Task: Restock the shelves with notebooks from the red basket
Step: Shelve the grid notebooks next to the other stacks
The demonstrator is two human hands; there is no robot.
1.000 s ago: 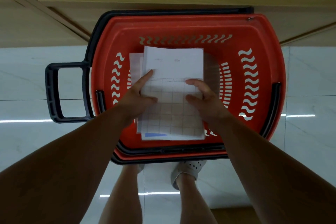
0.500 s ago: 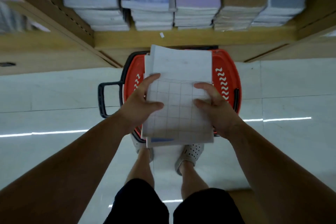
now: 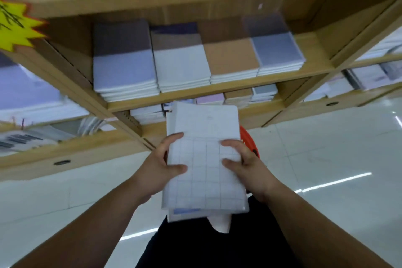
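The notebooks [image 3: 204, 159] have risen above the red basket [image 3: 250, 140]; white, grid-printed cover.

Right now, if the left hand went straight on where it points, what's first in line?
Probably the shelved notebooks on the lower shelf, though depth is unclear. The left hand grips the held stack, whose far edge leads.

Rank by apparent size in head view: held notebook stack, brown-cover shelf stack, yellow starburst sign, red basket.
held notebook stack (nearest camera)
brown-cover shelf stack
yellow starburst sign (cropped)
red basket (mostly hidden)
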